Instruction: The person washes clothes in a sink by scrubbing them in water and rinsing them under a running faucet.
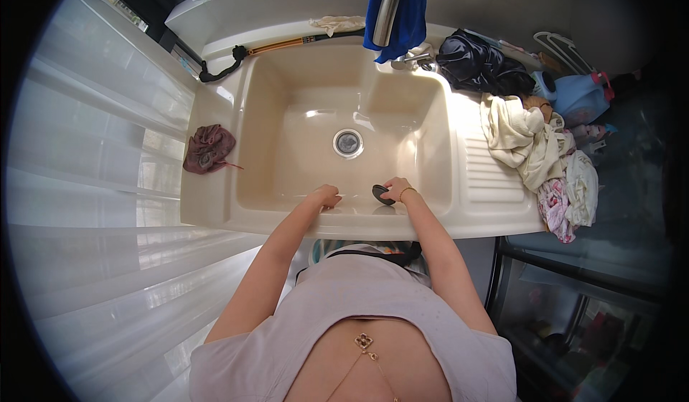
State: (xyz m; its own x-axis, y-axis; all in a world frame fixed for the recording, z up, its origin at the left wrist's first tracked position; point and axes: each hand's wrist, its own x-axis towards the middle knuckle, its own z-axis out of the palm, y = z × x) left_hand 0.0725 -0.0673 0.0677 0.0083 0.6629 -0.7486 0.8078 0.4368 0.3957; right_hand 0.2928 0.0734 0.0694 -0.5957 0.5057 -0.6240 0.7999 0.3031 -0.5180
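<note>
My right hand [397,188] grips a dark round disc [382,195], which looks like a sink stopper, by its edge. It is tilted over the front part of a cream laundry sink [301,157]. To its left, my left hand [325,195] hangs over the same front part of the basin. Its fingers are loosely bent with a gap between them, and nothing shows in them; the palm is hidden. Farther back in the basin floor sits a round metal drain [348,144], uncovered, with a grey inside.
A wet maroon cloth [210,149] lies on the left ledge. A blue towel [417,14] hangs over the metal faucet [387,12]. Dark satin fabric [479,63], cream clothes [517,133] and a blue detergent jug [581,98] crowd the right side, beside the ribbed washboard [492,170].
</note>
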